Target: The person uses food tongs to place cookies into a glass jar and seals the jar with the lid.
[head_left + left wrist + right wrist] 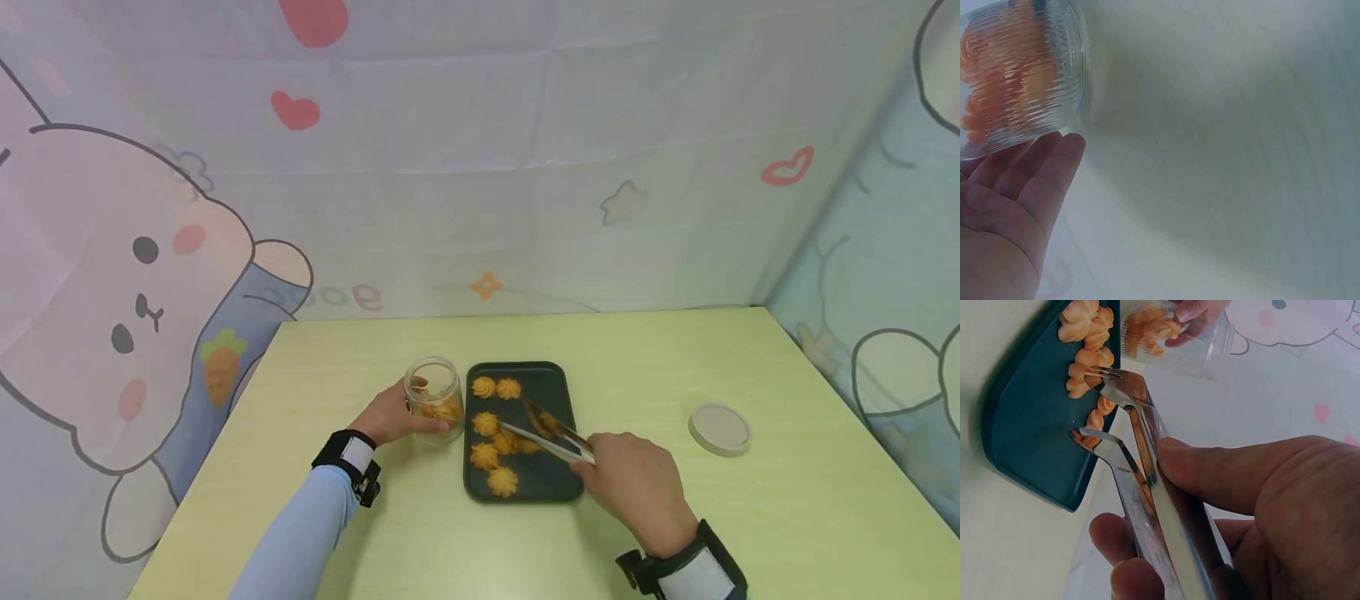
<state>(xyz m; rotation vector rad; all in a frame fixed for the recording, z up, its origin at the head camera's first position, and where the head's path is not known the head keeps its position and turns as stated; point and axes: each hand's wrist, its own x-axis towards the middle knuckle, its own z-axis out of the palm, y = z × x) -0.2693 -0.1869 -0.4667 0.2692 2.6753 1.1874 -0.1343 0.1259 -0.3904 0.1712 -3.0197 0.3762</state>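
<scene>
My left hand [393, 417] holds a clear glass jar [452, 390] beside the tray's left edge, thumb on the near side. Orange-yellow piped cookies [1029, 81] lie in the lower part of the ribbed jar, which has no lid on. My right hand [633, 483] grips metal tongs [1169, 515] between thumb and fingers. The tongs reach over a dark green tray [543, 482], their jaws apart. One toothed tip overlaps a cookie [1079, 378] in the right wrist view. Several flower-shaped cookies [483, 456] lie mostly along the tray's left half.
A round, pale lid [720, 429] lies on the light yellow-green table [810, 517], right of the tray. A cartoon-printed cloth [465, 167] hangs behind the table's far edge and along its sides.
</scene>
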